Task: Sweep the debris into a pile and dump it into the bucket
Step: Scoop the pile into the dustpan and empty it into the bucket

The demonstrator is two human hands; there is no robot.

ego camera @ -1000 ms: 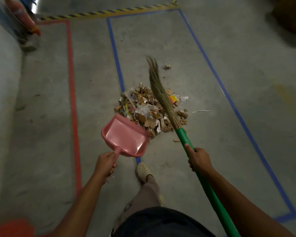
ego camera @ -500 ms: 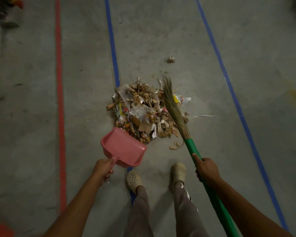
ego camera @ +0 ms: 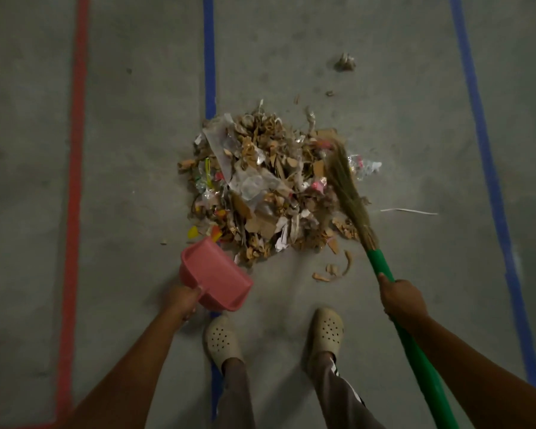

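The left grip (ego camera: 180, 300) is closed around the short handle of the pink dustpan (ego camera: 214, 277). The pan is tilted and opens forward from this grip, with its front corner just at the near edge of the debris pile (ego camera: 260, 187). The right grip (ego camera: 403, 300) is closed around the green handle of the broom (ego camera: 415, 351). Ahead of this grip the bristles (ego camera: 348, 193) lie against the right side of the pile. The pile is paper, cardboard and plastic pieces on the concrete floor (ego camera: 136, 181), in front of both grips and between them. Some loose scraps (ego camera: 334, 267) lie just left of the right grip. One crumpled piece (ego camera: 345, 61) sits far ahead, well apart from the pile. Two pale shoes (ego camera: 222, 340) stand between the grips.
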